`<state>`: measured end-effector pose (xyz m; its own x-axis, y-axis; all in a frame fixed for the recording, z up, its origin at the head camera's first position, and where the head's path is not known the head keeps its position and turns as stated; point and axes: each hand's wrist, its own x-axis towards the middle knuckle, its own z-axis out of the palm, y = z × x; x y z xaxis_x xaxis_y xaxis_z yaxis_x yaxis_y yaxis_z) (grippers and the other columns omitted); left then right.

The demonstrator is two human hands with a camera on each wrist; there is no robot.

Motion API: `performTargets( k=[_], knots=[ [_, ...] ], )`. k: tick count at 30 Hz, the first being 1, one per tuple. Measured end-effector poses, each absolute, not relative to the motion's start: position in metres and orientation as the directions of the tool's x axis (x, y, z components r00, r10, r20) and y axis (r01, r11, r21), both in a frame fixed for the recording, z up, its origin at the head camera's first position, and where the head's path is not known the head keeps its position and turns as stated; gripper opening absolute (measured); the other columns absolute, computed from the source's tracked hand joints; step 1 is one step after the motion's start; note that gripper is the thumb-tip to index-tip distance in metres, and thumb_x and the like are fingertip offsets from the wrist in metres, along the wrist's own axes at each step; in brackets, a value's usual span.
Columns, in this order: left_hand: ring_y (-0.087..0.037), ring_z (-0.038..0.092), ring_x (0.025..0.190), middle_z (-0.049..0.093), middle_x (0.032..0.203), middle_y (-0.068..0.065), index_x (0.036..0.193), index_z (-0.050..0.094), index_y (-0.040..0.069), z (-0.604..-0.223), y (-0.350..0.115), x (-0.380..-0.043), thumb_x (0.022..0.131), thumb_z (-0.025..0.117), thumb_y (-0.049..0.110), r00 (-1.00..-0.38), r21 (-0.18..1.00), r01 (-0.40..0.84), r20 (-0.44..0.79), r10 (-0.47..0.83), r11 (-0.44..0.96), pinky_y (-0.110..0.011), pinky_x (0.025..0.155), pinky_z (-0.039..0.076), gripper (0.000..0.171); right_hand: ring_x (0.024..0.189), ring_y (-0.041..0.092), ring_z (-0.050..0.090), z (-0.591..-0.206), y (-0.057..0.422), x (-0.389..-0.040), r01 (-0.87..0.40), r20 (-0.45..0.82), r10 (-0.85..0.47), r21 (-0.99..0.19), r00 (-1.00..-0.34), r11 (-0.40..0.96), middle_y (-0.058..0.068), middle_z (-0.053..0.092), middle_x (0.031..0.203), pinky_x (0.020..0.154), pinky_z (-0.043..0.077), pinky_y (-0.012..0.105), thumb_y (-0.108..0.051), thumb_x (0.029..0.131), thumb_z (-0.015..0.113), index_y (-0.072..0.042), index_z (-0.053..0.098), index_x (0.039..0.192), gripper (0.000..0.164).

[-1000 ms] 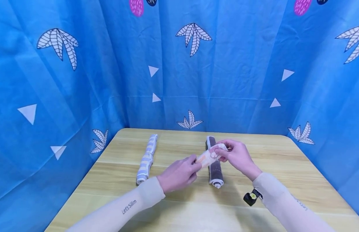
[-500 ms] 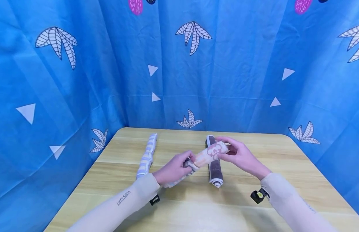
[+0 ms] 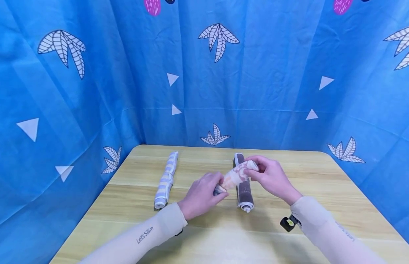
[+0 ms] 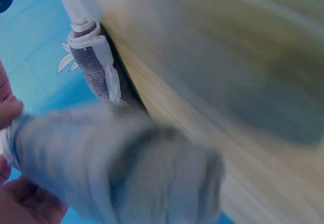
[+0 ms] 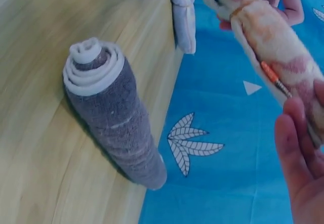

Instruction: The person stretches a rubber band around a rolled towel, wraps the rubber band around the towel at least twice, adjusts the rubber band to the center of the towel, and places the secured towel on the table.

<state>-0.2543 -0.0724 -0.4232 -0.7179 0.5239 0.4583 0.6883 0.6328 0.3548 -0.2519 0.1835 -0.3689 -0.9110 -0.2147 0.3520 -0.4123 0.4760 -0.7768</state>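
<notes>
A rolled towel, whitish with a pink and orange print, is held slantwise above the table between both hands. My left hand grips its lower, nearer end, thumb on the near side. The upper end is pinched by my right hand. In the left wrist view the roll is blurred and its near end looks grey and striped. A thin orange and dark strip shows along the roll's edge in the right wrist view. Just beneath lies a dark grey-brown rolled towel with white edging, partly covered from the head view.
A lilac-and-white striped rolled towel lies lengthwise on the left of the wooden table. Blue patterned curtain encloses the table at the back and both sides.
My left hand has shifted along the roll's lower end and taken a fresh grip; a pale tail seen below it half a second ago is now hidden. My right hand stays at the upper end.
</notes>
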Motion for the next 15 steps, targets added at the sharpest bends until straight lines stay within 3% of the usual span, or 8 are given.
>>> performTargets(
  k=[7, 10, 15],
  knots=[
    [-0.015, 0.068, 0.102, 0.071, 0.113, -0.001, 0.12, 0.062, 0.018, -0.4237, -0.0733, -0.2565, 0.091, 0.074, 0.016, -0.499, 0.085, 0.82, 0.59, 0.635, 0.566, -0.027, 0.087, 0.057, 0.032, 0.074, 0.02, 0.069, -0.3666, 0.1819, -0.2559, -0.346, 0.327, -0.129, -0.789, -0.936, 0.509, 0.012, 0.073, 0.093, 0.065, 0.059, 0.03, -0.02, 0.09, 0.077, -0.008, 0.07, 0.114, 0.028],
    [-0.017, 0.07, 0.1, 0.071, 0.11, -0.003, 0.118, 0.061, 0.018, -0.4222, -0.0737, -0.2574, 0.092, 0.073, 0.016, -0.453, 0.025, 0.836, 0.595, 0.664, 0.548, -0.028, 0.086, 0.058, 0.029, 0.073, 0.02, 0.069, -0.3668, 0.1821, -0.2571, -0.323, 0.317, -0.103, -0.792, -0.943, 0.519, 0.012, 0.073, 0.093, 0.064, 0.059, 0.029, -0.018, 0.089, 0.077, -0.008, 0.07, 0.114, 0.027],
    [-0.015, 0.069, 0.09, 0.07, 0.105, -0.005, 0.115, 0.062, 0.018, -0.4209, -0.0763, -0.2579, 0.093, 0.071, 0.015, -0.426, -0.052, 0.835, 0.569, 0.703, 0.547, -0.025, 0.077, 0.059, 0.024, 0.072, 0.021, 0.068, -0.3681, 0.1795, -0.2573, -0.302, 0.292, -0.103, -0.798, -0.951, 0.522, 0.011, 0.072, 0.09, 0.063, 0.059, 0.028, -0.014, 0.089, 0.076, -0.007, 0.071, 0.113, 0.025]
  ],
)
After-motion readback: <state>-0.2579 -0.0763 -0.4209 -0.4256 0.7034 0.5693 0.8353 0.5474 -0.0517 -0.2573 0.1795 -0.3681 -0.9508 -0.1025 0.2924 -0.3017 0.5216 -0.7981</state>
